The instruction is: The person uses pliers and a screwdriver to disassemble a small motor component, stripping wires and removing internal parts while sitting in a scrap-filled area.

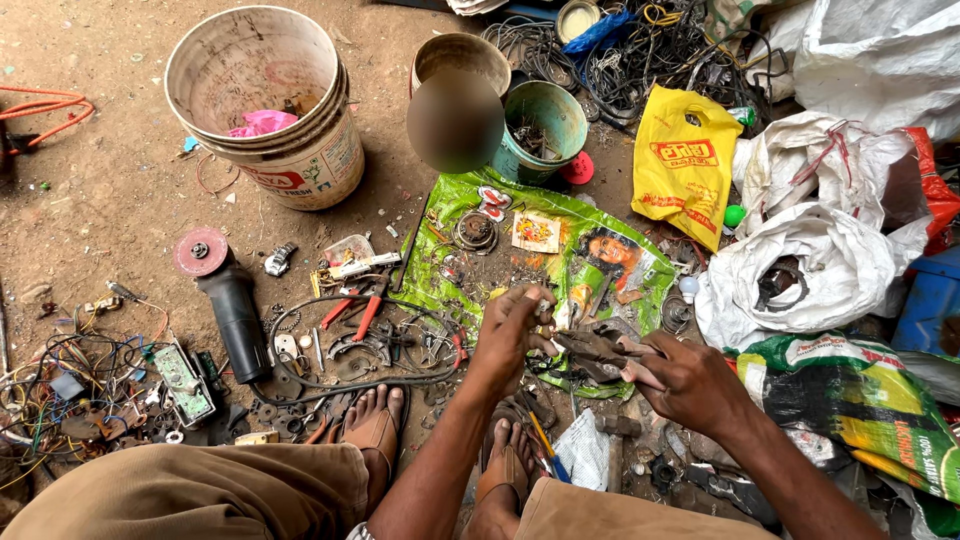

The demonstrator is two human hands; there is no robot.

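A dark, grimy metal part [592, 352] sits at the centre of the view, bridging the two hands. The right hand [690, 385], at its 4 o'clock, clamps fingers and thumb around the part's near end. The left hand [510, 335], at its 9 o'clock, has its fingertips pressed together on something small and pale at the part's far tip; what that is cannot be made out. Beneath lies a green printed sack [470, 270] spread on the dirt floor [110, 200]. At 9 o'clock of the hands lie red-handled pliers [352, 310], farther out a black angle grinder [225, 295]. At 11 o'clock stands a white bucket [265, 105], at 12 a teal bucket [540, 125], at 1 a yellow bag [685, 165]. The person's sandalled feet [375, 430] are partly hidden by the forearms.
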